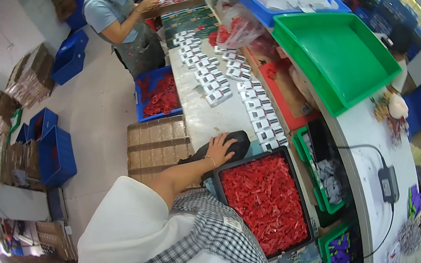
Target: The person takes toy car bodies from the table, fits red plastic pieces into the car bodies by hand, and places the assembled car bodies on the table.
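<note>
My left hand [218,150] lies on a dark black item [239,145] with its fingers spread and stretched out. That item is soft-looking and its kind is hard to make out; part of it is under my palm and forearm. Right beside it, a black tray [306,234] is filled with a heap of small red plastic pieces [263,200]. Beyond my hand, small white-and-black devices [265,124] stand in rows on the white worktable [194,114]. My right hand does not show.
Left of the table are a cardboard divider box [154,144] and a blue crate [139,105] of red parts. A green tray [341,59] rests on the shelf at right, near a black power adapter [388,184]. A co-worker [113,13] stands at the table's far left side.
</note>
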Motion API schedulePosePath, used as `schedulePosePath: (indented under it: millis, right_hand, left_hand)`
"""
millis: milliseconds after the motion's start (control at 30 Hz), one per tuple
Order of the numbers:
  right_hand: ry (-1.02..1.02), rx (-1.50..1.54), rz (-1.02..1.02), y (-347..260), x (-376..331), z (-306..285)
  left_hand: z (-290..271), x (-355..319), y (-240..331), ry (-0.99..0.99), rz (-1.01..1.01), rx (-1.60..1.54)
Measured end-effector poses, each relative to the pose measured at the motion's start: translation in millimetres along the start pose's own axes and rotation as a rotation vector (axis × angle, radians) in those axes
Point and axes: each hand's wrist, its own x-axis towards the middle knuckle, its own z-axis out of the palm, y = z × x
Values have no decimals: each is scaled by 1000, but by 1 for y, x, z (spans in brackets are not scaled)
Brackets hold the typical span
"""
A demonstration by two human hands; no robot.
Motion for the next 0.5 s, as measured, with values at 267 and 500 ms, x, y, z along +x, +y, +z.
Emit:
schedulePosePath:
  millis: [267, 500]
  right_hand:
    - [-362, 522, 232, 126, -21, 2]
    - [-15, 234, 55, 38, -19, -75]
  left_hand:
    - [6, 22, -20, -22, 37, -161]
    - [-65, 17, 75, 12, 261, -433]
